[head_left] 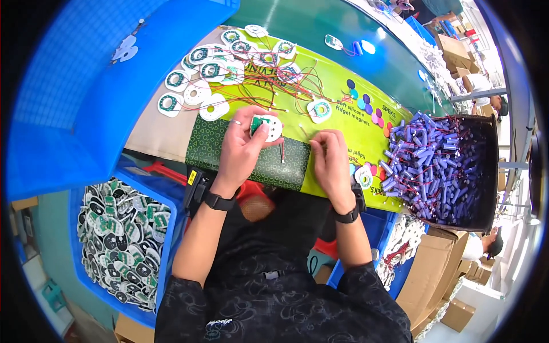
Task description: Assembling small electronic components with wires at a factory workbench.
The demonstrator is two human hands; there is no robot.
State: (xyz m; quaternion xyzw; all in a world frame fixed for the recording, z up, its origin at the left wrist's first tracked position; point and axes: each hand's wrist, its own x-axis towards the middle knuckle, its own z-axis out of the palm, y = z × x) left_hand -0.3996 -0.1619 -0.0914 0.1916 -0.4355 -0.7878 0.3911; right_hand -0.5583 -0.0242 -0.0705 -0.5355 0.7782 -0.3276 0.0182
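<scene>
My left hand point(239, 146) is closed around a white rounded plastic piece with a green circuit board point(274, 129), its thumb pressed on the board. Below that piece hangs a thin dark-red wire lead point(282, 153) with a small pale connector. To the right, over the yellow-green mat point(366, 143), my right hand point(331, 163) has its fingers curled and thumb against the forefinger; whatever they pinch is too small to make out. Just beyond it lies a white piece with a ring-shaped board point(322, 118). Another white ring piece point(362, 182) lies beside my right wrist.
Wired white pieces point(212, 71) are heaped at the back left, their red leads tangled across the mat. A dark box point(486, 166) of purple wired cylinders point(429, 154) stands right. Blue bins hold white-and-green pieces point(123, 228) at lower left and white parts point(400, 246) at lower right.
</scene>
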